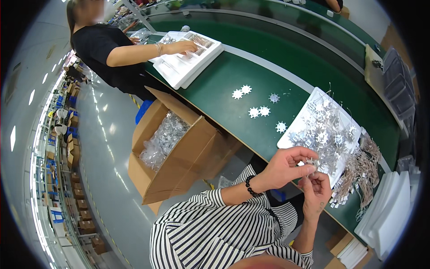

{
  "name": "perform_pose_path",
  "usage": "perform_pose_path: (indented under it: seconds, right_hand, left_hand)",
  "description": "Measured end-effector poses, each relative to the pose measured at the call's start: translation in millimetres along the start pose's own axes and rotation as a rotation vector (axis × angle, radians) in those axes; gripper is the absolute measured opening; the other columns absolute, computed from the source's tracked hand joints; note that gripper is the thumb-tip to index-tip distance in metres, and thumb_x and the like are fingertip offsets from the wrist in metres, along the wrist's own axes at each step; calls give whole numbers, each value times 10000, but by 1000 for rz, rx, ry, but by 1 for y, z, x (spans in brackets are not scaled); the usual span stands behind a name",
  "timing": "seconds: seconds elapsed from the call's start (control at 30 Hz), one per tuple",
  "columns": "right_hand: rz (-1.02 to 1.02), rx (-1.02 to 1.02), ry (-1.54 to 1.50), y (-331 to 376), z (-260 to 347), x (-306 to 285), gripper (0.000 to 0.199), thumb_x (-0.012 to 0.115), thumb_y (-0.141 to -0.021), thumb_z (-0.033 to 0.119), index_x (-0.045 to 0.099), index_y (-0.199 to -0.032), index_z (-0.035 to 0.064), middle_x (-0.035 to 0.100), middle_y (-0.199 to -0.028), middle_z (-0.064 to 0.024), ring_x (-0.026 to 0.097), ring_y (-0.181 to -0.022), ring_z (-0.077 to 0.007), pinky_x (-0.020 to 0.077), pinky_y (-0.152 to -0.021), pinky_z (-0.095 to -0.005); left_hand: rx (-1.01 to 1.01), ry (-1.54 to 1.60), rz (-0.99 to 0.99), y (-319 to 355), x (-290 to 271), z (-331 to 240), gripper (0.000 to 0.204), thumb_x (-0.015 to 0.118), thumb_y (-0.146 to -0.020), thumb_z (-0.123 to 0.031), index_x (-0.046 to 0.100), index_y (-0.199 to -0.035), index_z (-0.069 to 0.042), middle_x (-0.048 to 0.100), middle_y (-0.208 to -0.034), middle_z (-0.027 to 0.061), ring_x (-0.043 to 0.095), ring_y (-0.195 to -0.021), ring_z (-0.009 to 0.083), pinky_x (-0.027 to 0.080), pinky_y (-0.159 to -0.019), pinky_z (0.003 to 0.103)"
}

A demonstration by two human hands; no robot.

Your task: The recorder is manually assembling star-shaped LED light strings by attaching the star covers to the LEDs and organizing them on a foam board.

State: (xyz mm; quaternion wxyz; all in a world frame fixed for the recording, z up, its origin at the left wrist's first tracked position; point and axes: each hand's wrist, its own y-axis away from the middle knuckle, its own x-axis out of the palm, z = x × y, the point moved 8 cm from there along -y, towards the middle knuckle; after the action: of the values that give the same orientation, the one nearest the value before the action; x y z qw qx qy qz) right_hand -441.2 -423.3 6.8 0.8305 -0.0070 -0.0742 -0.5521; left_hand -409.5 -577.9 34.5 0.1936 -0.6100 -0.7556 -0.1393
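Observation:
My left hand [284,168], with a black bead bracelet at its wrist, pinches a small pale part [312,162] between thumb and fingers. My right hand [317,193] meets it from below, its fingers curled in against the same part. Much of the part is hidden by the fingers, so its exact kind does not show. Just beyond my hands a white tray [292,134] carries a heap of white star-shaped pieces [320,127] with thin wires. Beside it on the right lies a thick bundle of pale wires with white connectors [360,172].
Several loose star-shaped pieces [254,112] lie on the green table [215,96]. An open cardboard box [179,166] with clear plastic stands left, below the table's edge. A co-worker [107,49] reaches into a white foam tray [179,76]. White foam sheets [387,215] lean at right.

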Motion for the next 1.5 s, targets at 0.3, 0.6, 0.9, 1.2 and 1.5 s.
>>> perform_pose_path:
  seconds: [0.3, 0.6, 0.9, 1.2, 1.5]
  right_hand:
    - [-150, -304, 63, 0, 49, -6, 216, 599, -918, -85, 600, -1131, -48, 685, -1125, -204, 639, -745, -171, 554, -697, -257]
    - [62, -552, 280, 6, 77, 11, 293, 653, -802, -142, 686, -1083, -66, 712, -1066, -175, 634, -846, -200, 515, -709, -262]
    - [195, -498, 254, 13, 75, 22, 289, 664, -789, -109, 711, -1066, -42, 736, -1017, -149, 625, -767, -171, 502, -664, -242]
    - [237, -444, 199, 7, 66, 28, 282, 657, -812, -96, 698, -1087, -46, 737, -1004, -144, 636, -768, -161, 510, -672, -226]
    - [209, -302, 157, 6, 48, 27, 245, 626, -907, -64, 662, -1149, -53, 733, -993, -140, 640, -774, -133, 534, -704, -218]
  left_hand:
    - [189, -125, -505, -14, -62, -59, 425, 673, -899, 11, 572, -1312, -3, 685, -1030, 125, 619, -804, 153, 545, -781, 268]
    - [264, -154, -419, -19, -40, -49, 409, 704, -902, 39, 583, -1292, 24, 623, -1077, 104, 646, -940, 168, 545, -882, 262]
    - [298, -245, -401, -8, -26, -48, 404, 723, -889, 35, 603, -1274, 19, 639, -1051, 98, 631, -942, 152, 531, -883, 247]
    - [307, -268, -390, -7, -28, -50, 390, 711, -898, 33, 600, -1271, 21, 644, -1061, 106, 628, -930, 148, 535, -868, 245]
    - [312, -218, -417, -4, -36, -49, 338, 682, -932, 6, 598, -1259, 25, 646, -1055, 112, 627, -916, 148, 543, -847, 249]
